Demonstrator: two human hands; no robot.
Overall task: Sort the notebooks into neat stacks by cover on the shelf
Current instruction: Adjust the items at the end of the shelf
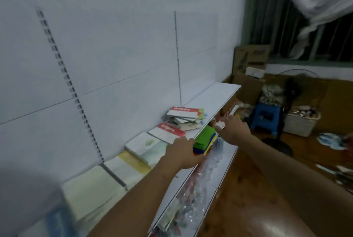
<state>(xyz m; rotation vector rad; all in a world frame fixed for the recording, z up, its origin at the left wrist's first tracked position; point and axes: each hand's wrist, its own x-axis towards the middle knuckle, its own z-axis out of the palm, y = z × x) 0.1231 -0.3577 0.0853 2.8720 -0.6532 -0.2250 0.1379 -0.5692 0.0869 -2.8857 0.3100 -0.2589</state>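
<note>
Flat, glossy notebooks [152,146] lie in a row along the smooth white shelf [215,93], with a jumbled red-banded pile [184,117] further along and bare board beyond it. The left hand [183,153] rests at the shelf's front edge, fingers curled over it. The right hand [234,128] reaches past the edge, fingers outstretched, touching a blurred pale item.

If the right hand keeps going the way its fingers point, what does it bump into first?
Probably the front edge of the upper shelf. The right hand reaches toward it, just short of the messy notebook pile. Depth is hard to judge; it might slip under the shelf instead.
</note>
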